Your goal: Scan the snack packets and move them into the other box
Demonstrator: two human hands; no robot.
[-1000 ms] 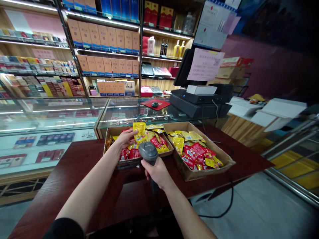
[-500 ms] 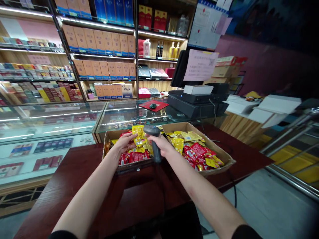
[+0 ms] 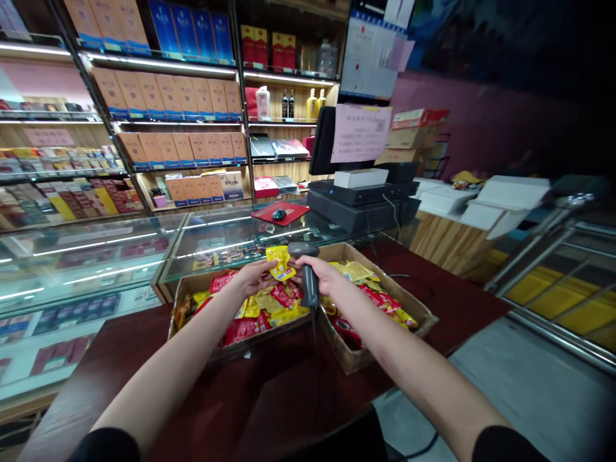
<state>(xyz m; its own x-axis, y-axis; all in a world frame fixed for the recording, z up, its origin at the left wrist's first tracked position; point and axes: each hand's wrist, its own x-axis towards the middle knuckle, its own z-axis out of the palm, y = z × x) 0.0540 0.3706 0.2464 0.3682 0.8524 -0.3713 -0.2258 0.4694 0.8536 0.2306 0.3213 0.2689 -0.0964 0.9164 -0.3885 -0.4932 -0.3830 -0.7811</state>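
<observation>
Black sleeves (image 3: 110,444), short and seemingly plain, ending around the elbows, above bare forearms (image 3: 185,359)

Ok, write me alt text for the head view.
A left hand holds up a yellow packet beside a dark handheld scanner in the right hand, above two cardboard boxes of red and yellow packets. The boxes sit on a dark red table, with a glass counter, monitor and lit shelves beyond.
</observation>
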